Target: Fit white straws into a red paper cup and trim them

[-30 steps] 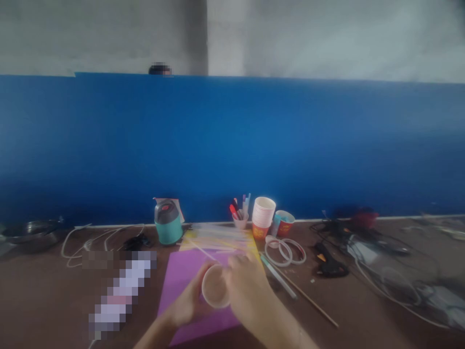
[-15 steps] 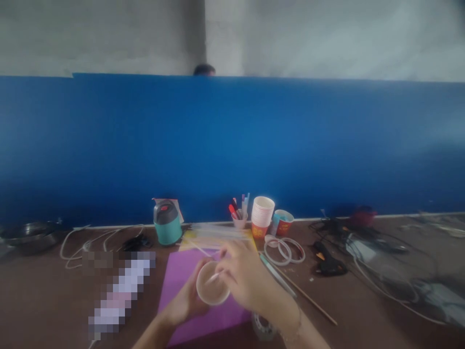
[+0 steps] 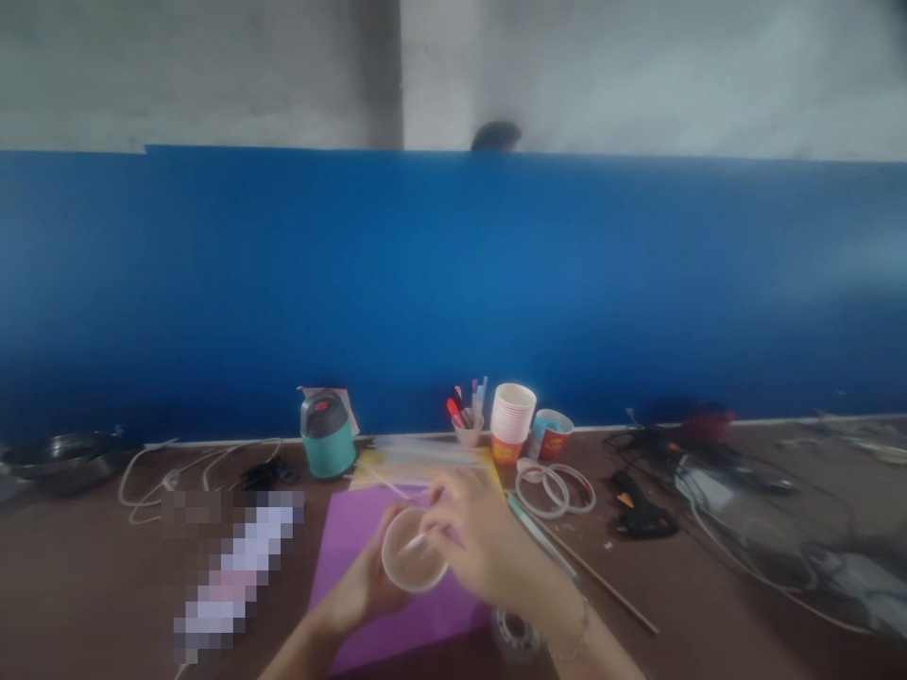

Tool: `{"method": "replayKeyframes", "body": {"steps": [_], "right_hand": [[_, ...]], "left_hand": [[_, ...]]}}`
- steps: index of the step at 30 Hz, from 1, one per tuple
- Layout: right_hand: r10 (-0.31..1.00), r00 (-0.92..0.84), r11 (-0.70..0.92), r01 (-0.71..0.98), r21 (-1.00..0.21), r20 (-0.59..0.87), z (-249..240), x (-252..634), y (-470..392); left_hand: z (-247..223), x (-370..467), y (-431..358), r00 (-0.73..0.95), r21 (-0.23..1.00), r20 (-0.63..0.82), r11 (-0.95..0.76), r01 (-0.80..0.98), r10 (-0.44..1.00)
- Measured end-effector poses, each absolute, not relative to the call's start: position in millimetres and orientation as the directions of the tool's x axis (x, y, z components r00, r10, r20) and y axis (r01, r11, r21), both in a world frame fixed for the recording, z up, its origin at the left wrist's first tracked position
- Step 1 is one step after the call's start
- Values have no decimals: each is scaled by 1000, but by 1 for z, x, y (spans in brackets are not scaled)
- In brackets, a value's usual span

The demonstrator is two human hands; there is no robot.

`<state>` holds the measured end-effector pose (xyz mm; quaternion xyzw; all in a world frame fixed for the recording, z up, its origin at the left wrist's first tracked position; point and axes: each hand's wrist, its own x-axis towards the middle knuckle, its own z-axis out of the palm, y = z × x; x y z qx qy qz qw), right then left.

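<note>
Brown tabletop: tape roll just beside purple sheet, cup over it.

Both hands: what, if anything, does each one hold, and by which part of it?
The left hand holds the cup around its outer side. The right hand pinches a thin white piece by its right end.

No words can be made out tbh. Yellow print can be spotted low on the paper cup stack, but it's too blurry to be read.
</note>
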<state>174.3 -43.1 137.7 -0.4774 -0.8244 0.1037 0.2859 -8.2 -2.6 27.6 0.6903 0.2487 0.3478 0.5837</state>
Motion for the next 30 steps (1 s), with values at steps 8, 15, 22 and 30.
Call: {"method": "replayKeyframes", "body": {"steps": [8,15,22,30], "right_hand": [[856,-389,487,829,-275,342,134,168,-45],[921,-345,359,932,-51,184,127,160,-40],[975,-218,220,975,-40,49,106,141,-30],[957,-280,285,956,-74,77,104,149,-27]], "left_hand": [[28,-6,-2,640,969,231,-231,-86,733],[47,1,-10,656,961,230,-274,-36,719],[40,8,-9,599,952,220,-304,41,770],[34,-3,-3,608,975,205,-216,-57,767]]}}
